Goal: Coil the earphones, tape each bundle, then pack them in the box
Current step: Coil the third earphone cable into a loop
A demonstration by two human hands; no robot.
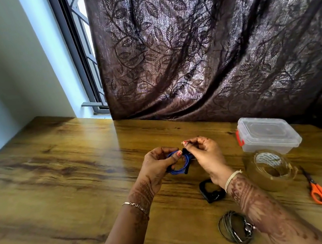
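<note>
— Earphones, the blue coiled cord [177, 163], sit pinched in my left hand [159, 165] above the wooden tabletop [59, 182].

— Risk?

— My right hand [203, 157] fingers [186, 143] pinch something too small to identify; loosening my grip might let the loops spring open.

— We get daylight from the window [85, 49], glaring off the table [55, 162].
— We see wide-angle bending at the edges, slight blur overall, and the curtain [216, 36] dim yet shimmering.
</note>
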